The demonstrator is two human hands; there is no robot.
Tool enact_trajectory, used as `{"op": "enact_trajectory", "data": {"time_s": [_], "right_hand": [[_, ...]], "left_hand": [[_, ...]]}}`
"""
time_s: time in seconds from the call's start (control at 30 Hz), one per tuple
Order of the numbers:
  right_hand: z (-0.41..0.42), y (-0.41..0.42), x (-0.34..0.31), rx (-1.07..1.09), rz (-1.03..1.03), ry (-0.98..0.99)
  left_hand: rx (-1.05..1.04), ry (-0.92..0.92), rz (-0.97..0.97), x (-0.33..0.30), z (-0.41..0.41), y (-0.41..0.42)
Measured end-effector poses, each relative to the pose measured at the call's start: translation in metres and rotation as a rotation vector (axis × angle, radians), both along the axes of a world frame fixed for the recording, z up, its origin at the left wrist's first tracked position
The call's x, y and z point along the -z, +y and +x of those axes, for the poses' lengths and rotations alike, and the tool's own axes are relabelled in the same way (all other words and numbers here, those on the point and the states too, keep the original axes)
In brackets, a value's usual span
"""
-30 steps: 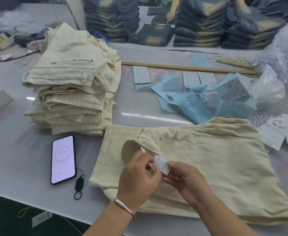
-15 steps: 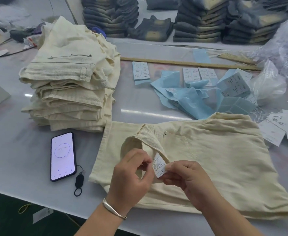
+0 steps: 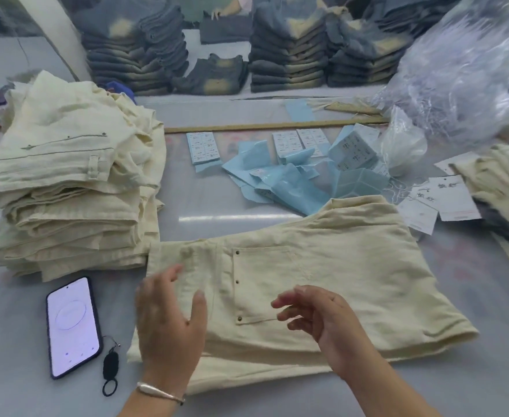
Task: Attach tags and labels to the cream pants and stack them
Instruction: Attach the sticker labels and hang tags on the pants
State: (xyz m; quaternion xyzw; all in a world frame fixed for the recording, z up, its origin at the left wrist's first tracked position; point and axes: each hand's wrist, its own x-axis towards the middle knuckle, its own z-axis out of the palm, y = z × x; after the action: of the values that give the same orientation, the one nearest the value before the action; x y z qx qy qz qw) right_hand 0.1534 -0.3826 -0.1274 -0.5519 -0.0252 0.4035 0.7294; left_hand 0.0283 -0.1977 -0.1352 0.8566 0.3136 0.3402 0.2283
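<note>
A folded pair of cream pants (image 3: 322, 284) lies flat near the front edge of the tabletop (image 3: 205, 206), riveted back pocket up. A tall stack of folded cream pants (image 3: 66, 188) sits toward the left edge. White hang tags (image 3: 448, 200) and blue label sheets (image 3: 289, 179) lie scattered behind the folded pair.

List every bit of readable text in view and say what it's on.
None can be quoted for certain.
White hang tags: large handwritten-style characters, too blurred to read.
Sticker sheets: rows of print, too small.
Phone screen: a circle, text illegible.
</note>
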Motion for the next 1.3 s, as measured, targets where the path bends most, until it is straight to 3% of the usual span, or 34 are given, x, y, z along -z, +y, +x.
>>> {"op": "enact_trajectory", "data": {"time_s": [0.07, 0.17, 0.23, 0.3, 0.37, 0.47, 0.57, 0.8, 0.9, 1.03, 1.13, 1.2, 1.3], "right_hand": [[0.016, -0.023, 0.006, 0.089, -0.089, -0.033], [0.057, -0.066, 0.016, 0.257, -0.283, -0.149], [0.093, -0.095, 0.022, 0.377, -0.437, -0.290], [0.133, -0.122, 0.029, 0.466, -0.624, -0.454], [0.175, -0.146, 0.035, 0.566, -0.794, -0.522], [0.233, -0.170, 0.044, 0.762, -0.687, -0.285], [0.279, -0.176, 0.051, 0.823, -0.494, -0.045], [0.325, -0.178, 0.060, 0.968, -0.354, 0.121], [0.315, -0.177, 0.051, 1.042, -0.250, 0.057], [0.275, -0.169, 0.032, 0.957, -0.138, 0.000], [0.239, -0.162, 0.016, 0.886, -0.194, -0.244], [0.217, -0.155, 0.000, 0.794, -0.198, -0.413], [0.194, -0.140, -0.022, 0.578, -0.133, -0.474]], "left_hand": [[0.087, 0.123, 0.052, 0.004, 0.005, 0.001], [0.211, 0.403, -0.197, 0.014, 0.020, -0.010], [0.184, 0.653, -0.272, 0.020, 0.033, -0.019], [0.114, 0.723, -0.313, 0.025, 0.045, -0.024], [0.018, 0.561, -0.446, 0.028, 0.057, -0.027], [-0.062, 0.412, -0.459, 0.027, 0.081, -0.040], [0.033, 0.374, -0.465, 0.026, 0.114, -0.065], [0.302, 0.369, -0.387, 0.029, 0.181, -0.120], [0.354, 0.338, -0.391, 0.029, 0.198, -0.134], [0.414, 0.281, -0.408, 0.028, 0.217, -0.150], [0.427, 0.246, -0.519, 0.018, 0.234, -0.160], [0.434, 0.217, -0.665, 0.007, 0.246, -0.165], [0.562, 0.158, -1.100, -0.018, 0.261, -0.168]]}}
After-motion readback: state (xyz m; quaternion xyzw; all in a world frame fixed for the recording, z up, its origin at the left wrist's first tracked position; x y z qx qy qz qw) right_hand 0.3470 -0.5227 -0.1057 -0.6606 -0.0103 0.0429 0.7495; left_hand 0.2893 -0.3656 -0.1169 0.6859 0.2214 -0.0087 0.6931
